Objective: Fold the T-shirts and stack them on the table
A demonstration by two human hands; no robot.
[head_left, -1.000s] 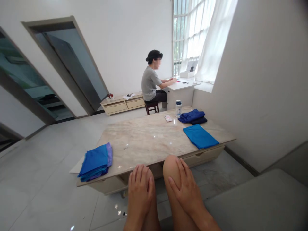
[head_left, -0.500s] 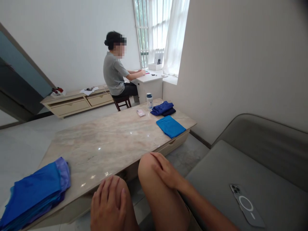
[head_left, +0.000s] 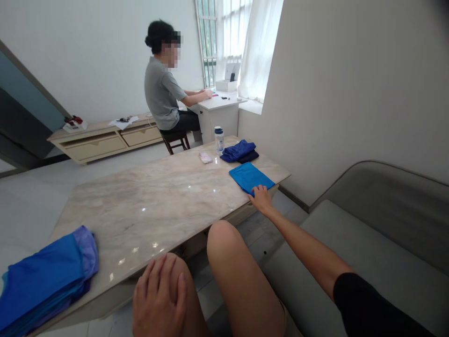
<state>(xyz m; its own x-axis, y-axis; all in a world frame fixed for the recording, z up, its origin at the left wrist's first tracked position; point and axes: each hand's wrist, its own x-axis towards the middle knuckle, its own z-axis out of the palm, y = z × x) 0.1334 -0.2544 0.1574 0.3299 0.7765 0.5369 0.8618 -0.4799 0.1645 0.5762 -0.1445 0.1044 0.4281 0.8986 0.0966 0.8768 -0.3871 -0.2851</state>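
Note:
My right hand [head_left: 261, 198] reaches the near edge of a folded bright blue cloth [head_left: 249, 176] at the table's right end. Its fingers curl over the top of that edge, with the thumb at the side, pinching the fabric. My left hand [head_left: 159, 295] rests on my left knee, fingers stretched out and holding nothing. Behind the bright blue cloth lies a crumpled dark blue cloth [head_left: 238, 150] on a darker folded piece. A stack of folded blue and purple cloths [head_left: 45, 276] lies at the table's left end.
The marble-topped table [head_left: 140, 201] stretches before my knees. A water bottle [head_left: 219, 140] and a small pinkish packet [head_left: 205, 157] stand near its far edge. A grey sofa [head_left: 351, 238] is at my right. Beyond, a person [head_left: 163, 91] sits at a white desk [head_left: 220, 105] beside a low cabinet [head_left: 101, 145].
My right hand has left my right knee and moved forward to the bright blue cloth's near edge. My left hand stays on the knee. The phone on the sofa is no longer visible.

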